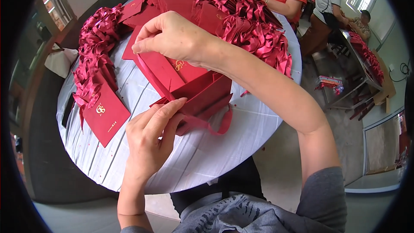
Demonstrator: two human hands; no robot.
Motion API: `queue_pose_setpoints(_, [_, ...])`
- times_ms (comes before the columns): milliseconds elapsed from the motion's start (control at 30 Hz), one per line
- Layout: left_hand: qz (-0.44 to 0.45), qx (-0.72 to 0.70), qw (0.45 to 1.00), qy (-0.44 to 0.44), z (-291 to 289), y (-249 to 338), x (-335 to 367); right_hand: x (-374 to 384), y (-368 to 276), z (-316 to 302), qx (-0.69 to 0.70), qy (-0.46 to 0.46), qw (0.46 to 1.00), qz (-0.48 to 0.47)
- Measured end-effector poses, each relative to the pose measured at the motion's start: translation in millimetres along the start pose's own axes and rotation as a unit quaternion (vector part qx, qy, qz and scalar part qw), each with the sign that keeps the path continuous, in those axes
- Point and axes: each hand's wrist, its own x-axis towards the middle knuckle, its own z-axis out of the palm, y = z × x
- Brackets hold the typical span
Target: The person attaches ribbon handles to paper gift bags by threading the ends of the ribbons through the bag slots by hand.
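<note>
In front of me on the table, a red paper gift bag [202, 99] with gold print stands with its mouth toward me. My right hand [172, 39] is raised over the bag's far left side, its thumb and fingers pinching a red ribbon [151, 75]. That ribbon runs taut down to the bag's edge by my left hand [151, 131]. My left fingers are closed on the bag's near left edge, where the ribbon meets it; the exact grip is partly hidden. A ribbon loop [225, 123] hangs from the bag's near right side.
A finished-looking flat red bag [105, 114] lies at left, beside a heap of ribboned bags [97, 39]. Stacked red bags [172, 1] and another ribbon heap [258, 30] cover the far side of the round table [263, 118]. Other people sit across; more work at a table at right.
</note>
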Motion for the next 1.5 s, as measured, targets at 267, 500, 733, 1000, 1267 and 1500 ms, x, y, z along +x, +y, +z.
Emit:
queue_pose_setpoints(267, [-0.012, 0.001, 1.000, 0.015, 4.7, -0.2, -2.0, 6.3, 4.6, -4.3, -0.145, 0.067, 0.985, -0.066])
queue_pose_setpoints(500, [-0.062, -0.004, 0.997, 0.046, 0.3, -8.7, -5.4, -107.0, 2.3, 7.9, -0.253, 0.115, 0.946, -0.165])
queue_pose_setpoints(733, [-0.038, -0.003, 0.997, 0.061, 6.4, -7.0, -1.3, -152.3, 27.6, 33.5, -0.180, 0.140, 0.963, -0.146])
queue_pose_setpoints(1000, [-0.075, 0.008, 0.996, 0.042, 4.1, -1.7, 6.1, -205.5, 40.5, 13.9, 0.019, 0.092, 0.991, 0.098])
queue_pose_setpoints(1267, [0.041, 0.278, 0.960, 0.005, -5.0, 14.0, 33.0, -234.2, 43.6, -20.1, -0.031, 0.061, 0.994, 0.089])
queue_pose_setpoints(1500, [-0.040, 0.173, 0.975, -0.138, 5.6, 18.4, 50.2, -244.7, 45.5, -18.0, 0.037, 0.163, 0.973, 0.157])
